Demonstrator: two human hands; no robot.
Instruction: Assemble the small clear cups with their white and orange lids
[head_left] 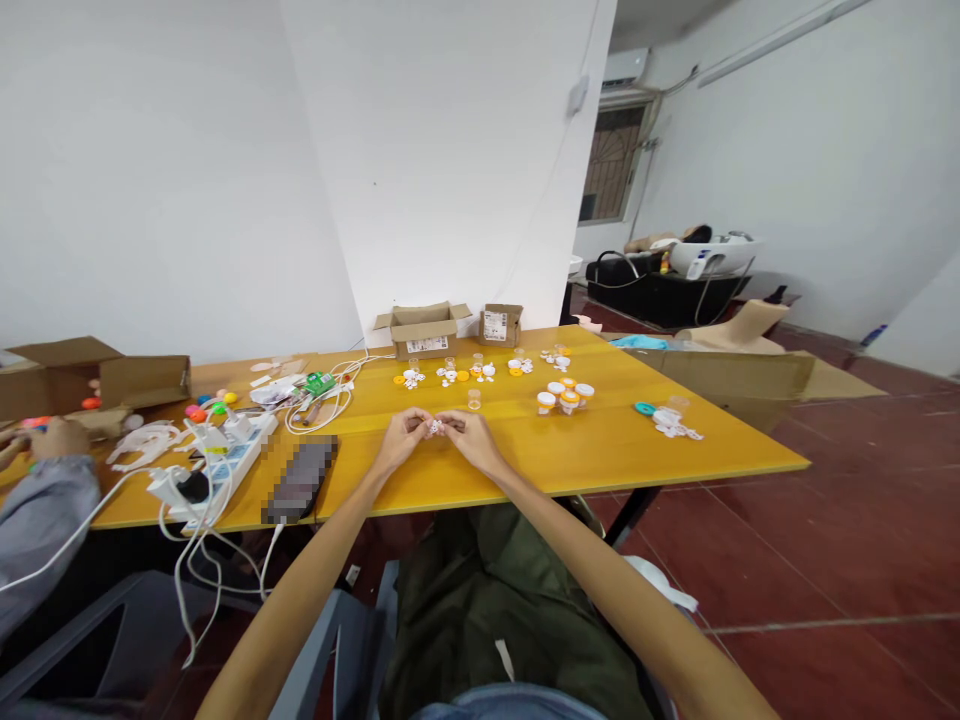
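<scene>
Between the fingertips of my left hand [407, 434] and my right hand [466, 434] is a small white plastic piece with dark spots [435, 428]. Both hands are closed in a pinch on it, just above the table near its front edge. Its exact kind is too small to make out. Just beyond my fingers stands a clear little cup [474, 400]. To the right sits a cluster of small jars with white and orange tops [565, 395]. Several groups of loose white parts with orange rings [480, 372] lie farther back.
Two cardboard boxes [421, 333] stand against the wall. A phone [301, 480] and a power strip with cables [225, 465] lie to the left. A co-worker's sleeve [49, 500] is at the far left. White parts with a teal ring [644, 408] lie at right.
</scene>
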